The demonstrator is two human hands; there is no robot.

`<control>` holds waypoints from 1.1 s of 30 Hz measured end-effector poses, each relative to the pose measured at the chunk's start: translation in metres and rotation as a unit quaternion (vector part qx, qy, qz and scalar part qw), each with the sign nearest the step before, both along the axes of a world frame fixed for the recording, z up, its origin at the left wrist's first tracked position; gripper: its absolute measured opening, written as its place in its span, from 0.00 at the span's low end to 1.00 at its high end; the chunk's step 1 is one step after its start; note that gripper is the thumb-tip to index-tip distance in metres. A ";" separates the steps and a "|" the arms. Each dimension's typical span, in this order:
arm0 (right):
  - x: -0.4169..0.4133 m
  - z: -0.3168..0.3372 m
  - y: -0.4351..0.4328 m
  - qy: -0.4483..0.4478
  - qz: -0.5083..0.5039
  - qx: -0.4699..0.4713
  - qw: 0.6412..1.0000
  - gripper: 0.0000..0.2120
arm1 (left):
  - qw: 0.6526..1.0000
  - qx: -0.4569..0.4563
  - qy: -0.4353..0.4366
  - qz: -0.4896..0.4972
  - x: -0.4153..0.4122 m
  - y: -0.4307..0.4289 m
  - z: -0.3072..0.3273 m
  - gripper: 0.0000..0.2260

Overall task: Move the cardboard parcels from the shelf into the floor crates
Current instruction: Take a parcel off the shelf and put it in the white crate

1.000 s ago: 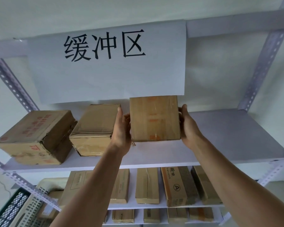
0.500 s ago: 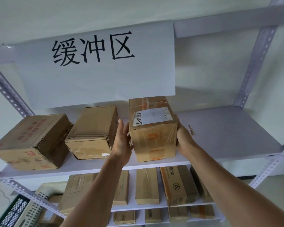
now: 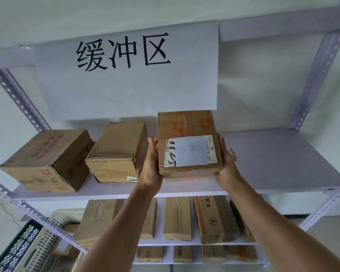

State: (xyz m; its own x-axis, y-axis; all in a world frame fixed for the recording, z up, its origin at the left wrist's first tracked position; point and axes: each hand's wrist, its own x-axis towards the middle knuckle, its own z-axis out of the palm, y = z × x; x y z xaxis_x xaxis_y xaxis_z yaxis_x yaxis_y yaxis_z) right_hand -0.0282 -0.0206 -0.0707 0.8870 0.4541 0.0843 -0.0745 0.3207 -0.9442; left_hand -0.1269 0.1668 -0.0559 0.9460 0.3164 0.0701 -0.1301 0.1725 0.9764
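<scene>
I hold a taped cardboard parcel [image 3: 186, 126] with a white shipping label between both hands, just above the front of the upper white shelf [image 3: 273, 160]. My left hand [image 3: 150, 163] presses its left side and my right hand [image 3: 227, 165] cups its right side and lower corner. The label side faces me. Two more parcels rest on the same shelf to the left: a middle one [image 3: 116, 152] and a larger one with red print [image 3: 47, 160]. At the bottom left stand a beige crate [image 3: 41, 252] and a dark green crate [image 3: 12, 250].
A big white paper sign [image 3: 126, 75] with black characters hangs from the top rail. Lower shelves hold several upright parcels [image 3: 177, 218]. Perforated grey uprights [image 3: 22, 99] frame the rack on both sides. The right half of the upper shelf is bare.
The parcel has tipped toward me, so its labelled face now shows fully instead of its plain side. Both hands slid lower along its sides while it came forward off the shelf.
</scene>
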 end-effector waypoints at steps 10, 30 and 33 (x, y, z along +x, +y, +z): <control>-0.035 0.009 -0.008 0.063 0.013 0.033 0.997 0.29 | 1.000 0.008 0.020 -0.018 -0.031 -0.018 0.012 0.35; -0.272 -0.014 -0.012 0.059 -0.031 0.033 0.997 0.29 | 0.996 -0.030 0.028 -0.084 -0.248 -0.003 -0.008 0.36; -0.316 -0.022 0.011 0.054 -0.030 0.014 0.998 0.25 | 0.996 -0.050 0.032 -0.064 -0.300 0.017 -0.015 0.36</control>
State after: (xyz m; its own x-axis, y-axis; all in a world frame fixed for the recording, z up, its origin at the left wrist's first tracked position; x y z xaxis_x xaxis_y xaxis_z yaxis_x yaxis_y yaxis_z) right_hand -0.3441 -0.0099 -0.0927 0.9171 0.3987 -0.0013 -0.1549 0.3534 -0.9226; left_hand -0.4269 0.1834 -0.0706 0.9808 0.1945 -0.0173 -0.0388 0.2808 0.9590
